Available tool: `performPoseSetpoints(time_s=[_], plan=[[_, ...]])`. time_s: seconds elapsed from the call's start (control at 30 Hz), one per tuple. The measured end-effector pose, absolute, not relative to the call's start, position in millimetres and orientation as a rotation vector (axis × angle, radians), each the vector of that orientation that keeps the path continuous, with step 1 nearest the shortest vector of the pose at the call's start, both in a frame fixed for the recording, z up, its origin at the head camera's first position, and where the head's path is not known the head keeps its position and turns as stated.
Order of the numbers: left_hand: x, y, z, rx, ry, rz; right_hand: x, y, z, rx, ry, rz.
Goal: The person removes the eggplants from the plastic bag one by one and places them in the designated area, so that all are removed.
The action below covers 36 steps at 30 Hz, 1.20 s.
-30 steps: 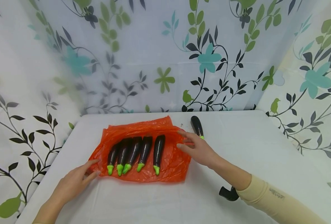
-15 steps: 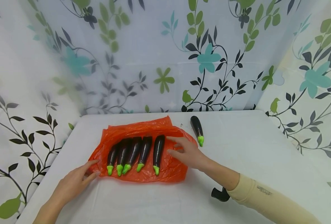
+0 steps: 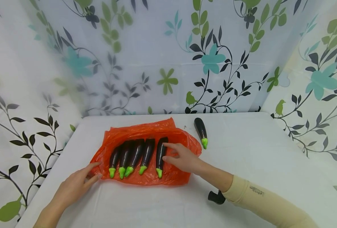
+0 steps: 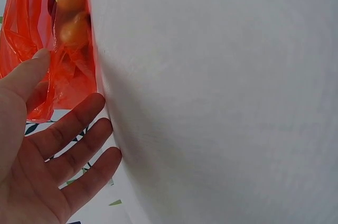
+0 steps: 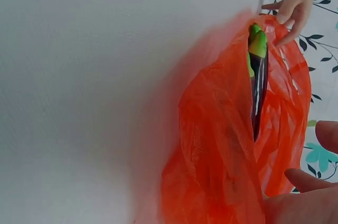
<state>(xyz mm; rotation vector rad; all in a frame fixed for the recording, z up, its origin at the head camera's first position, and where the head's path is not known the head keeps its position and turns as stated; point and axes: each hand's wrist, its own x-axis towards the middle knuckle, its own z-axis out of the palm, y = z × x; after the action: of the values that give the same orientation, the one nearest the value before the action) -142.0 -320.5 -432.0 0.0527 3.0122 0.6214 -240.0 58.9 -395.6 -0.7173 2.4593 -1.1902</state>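
Several dark eggplants (image 3: 124, 156) with bright green stems lie side by side in an opened orange-red plastic bag (image 3: 180, 174). The rightmost eggplant (image 3: 161, 155) sits a little apart from the others. My right hand (image 3: 184, 158) reaches over the bag's right side, its index finger and thumb right at that eggplant, spread apart. My left hand (image 3: 74, 186) stays at the bag's left edge, its thumb and index finger apart against the plastic. In the left wrist view, the other fingers of the left hand (image 4: 68, 155) spread loosely beside the white tabletop.
Another eggplant (image 3: 201, 133) lies on the white-covered table (image 3: 242, 142), behind the bag to the right. A small black device (image 3: 216, 198) shows under the right sleeve. Leaf-patterned curtains (image 3: 168, 57) surround the table at the back and sides.
My right hand has moved left from the bag's right edge to the rightmost eggplant, uncovering the loose eggplant's stem. The left hand has stayed in place.
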Motion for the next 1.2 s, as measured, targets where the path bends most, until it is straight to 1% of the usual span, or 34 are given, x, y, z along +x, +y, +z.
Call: performPoseSetpoints(time_s=[0.7,1.2], plan=[[-144,-321,-433,0.027,2.997,0.593,-242,43,-420,-0.734,2.400,-1.020],[-144,-321,-432,0.021,2.998,0.598,-244,42,-421,-0.776,2.455,-0.877]])
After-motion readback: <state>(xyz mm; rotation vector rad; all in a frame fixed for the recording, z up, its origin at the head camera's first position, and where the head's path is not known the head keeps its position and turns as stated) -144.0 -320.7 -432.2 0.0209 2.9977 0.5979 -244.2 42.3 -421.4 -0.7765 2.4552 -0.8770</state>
